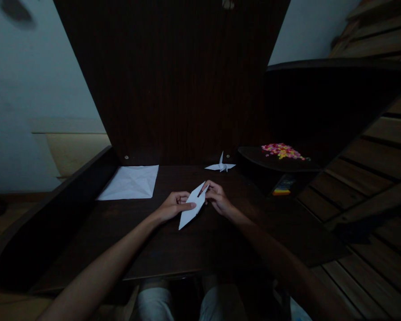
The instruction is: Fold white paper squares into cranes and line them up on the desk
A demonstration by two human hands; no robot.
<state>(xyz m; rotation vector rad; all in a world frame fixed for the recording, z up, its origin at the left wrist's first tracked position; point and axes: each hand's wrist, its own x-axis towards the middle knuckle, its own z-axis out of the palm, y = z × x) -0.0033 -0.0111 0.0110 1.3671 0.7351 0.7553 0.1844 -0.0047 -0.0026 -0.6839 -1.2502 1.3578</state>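
Between my two hands is a piece of folded white paper (190, 214), a long diamond shape split into two points at its far end. My left hand (175, 205) grips its left side, the thumb lying across the top face. With the fingers of my right hand (218, 198) I pinch the right-hand point near its tip. Behind my hands, near the back panel, stands a folded white paper crane (221, 166) with its wings spread. To the left lies a creased sheet of white paper (133, 182).
A dark wooden desk (153, 254) has a tall back panel (173, 89) and a raised left side edge (53, 209). On the right, a small shelf (254, 156) carries a pile of colourful little pieces (282, 151). Beneath it sits a yellow-edged item (281, 192).
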